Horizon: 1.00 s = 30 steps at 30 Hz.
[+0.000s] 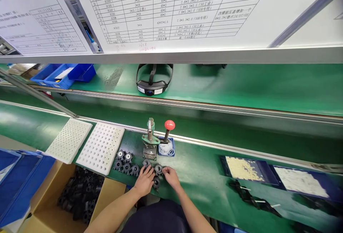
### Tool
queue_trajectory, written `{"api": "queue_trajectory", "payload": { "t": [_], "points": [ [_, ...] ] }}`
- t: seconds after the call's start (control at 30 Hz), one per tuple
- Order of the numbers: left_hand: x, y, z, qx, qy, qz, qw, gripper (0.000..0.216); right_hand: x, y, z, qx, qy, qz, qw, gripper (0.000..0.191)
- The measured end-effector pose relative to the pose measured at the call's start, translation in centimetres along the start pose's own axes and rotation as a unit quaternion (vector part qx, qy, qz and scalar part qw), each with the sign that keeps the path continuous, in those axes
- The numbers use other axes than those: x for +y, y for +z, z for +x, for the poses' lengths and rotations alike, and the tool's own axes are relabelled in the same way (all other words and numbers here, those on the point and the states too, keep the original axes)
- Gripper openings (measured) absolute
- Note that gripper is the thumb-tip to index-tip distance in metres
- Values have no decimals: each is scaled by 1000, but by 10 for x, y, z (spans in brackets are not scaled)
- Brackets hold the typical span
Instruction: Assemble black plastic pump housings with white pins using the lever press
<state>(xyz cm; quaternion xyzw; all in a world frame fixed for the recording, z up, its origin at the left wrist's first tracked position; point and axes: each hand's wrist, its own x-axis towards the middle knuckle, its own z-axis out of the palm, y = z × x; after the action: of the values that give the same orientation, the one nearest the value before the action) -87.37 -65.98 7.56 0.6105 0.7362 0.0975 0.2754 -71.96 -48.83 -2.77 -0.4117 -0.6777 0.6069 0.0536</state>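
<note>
Closest to my view, a printed chart [166,11] with rows of figures fills the far top of the scene, with another printed sheet [45,18] to its left. Below these, on the green bench [198,183], I see both bare hands working at the near edge among small black round parts. The left hand [144,183] lies palm down with its fingers slightly apart, reaching over between a ringed part [146,163] and a second ringed part [158,169]; I cannot tell whether it grips either. The right hand [171,176] has thumb and forefinger close together at the right edge of that second part, and from here I cannot tell whether they are clamped on it. One more black part [156,183] sits nearer, just right of the left hand, and a cluster of black parts [127,167] stands to the left.

Just beyond the hands I make out a small press [150,138] with a red knob [169,125]; right beside it, white rings [166,149] lie in a small blue tray. Two white perforated boards [100,147] rest farther left, and nearer me a cardboard box [46,190] holds a heap of black pieces [80,193]. Far right, cream pieces [241,168] and white pieces [300,181] lie in dark trays. On the far shelf [241,86] I see a black headset [151,86] and, to its left, blue bins [83,73].
</note>
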Motion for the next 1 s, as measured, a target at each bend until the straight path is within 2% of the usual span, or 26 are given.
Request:
{"api": "queue_trajectory", "payload": {
  "t": [0.17, 0.43, 0.53, 0.6, 0.67, 1.0],
  "points": [
    [4, -2, -1, 12, 3, 5, 1000, 49, -5, 2, -1, 23, -6, -38, 999, 35],
    [11, -2, 4, -1, 30, 6, 1000, 48, -13, 5, -6, 75, -16, -62, 995, 32],
    [11, 1, 6, -5, 28, 10, 1000, 50, -13, 3, -13, 84, -39, -55, 994, 43],
    [10, 3, 7, -7, 25, 14, 1000, 51, -10, 3, -16, 75, -56, -43, 995, 56],
    [9, 5, 8, -9, 20, 17, 1000, 52, -5, 3, -16, 56, -64, -24, 996, 59],
    [10, 5, 8, -30, 19, 39, 999, 53, 26, 9, 7, -6, 7, 106, 994, 44]
  ]
}}
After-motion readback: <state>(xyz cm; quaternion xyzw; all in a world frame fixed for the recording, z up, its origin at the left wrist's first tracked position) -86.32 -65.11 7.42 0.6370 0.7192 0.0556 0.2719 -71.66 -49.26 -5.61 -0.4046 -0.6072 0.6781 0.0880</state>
